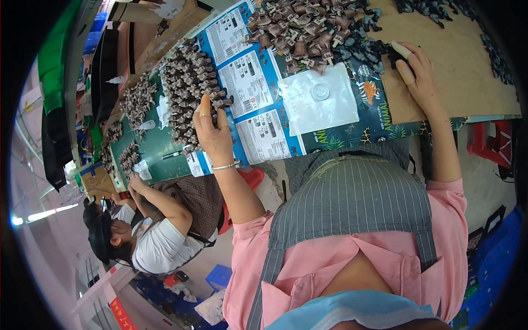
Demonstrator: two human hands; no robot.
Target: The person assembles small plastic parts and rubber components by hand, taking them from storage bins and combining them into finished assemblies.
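Note:
My left hand [213, 132] is at the near right edge of a dense block of small brown toy figures [190, 82] standing in rows. Its fingers, some in pale finger cots, close round a small brown figure, mostly hidden by them. Over at the right, my right hand [421, 77] reaches onto brown cardboard [440, 49], two cot-covered fingers pinching a small dark piece [395, 56] beside a pile of dark grey toy parts [360, 47]. A heap of loose brown toy bodies [302, 30] lies between the hands at the far side.
A clear plastic bag with a small round disc [320, 92] lies on printed card sheets [247, 82] before me. More dark parts [498, 60] lie at the far right. To the left, a co-worker [165, 236] sits at the same green table [165, 165]. A red stool [489, 144] stands at right.

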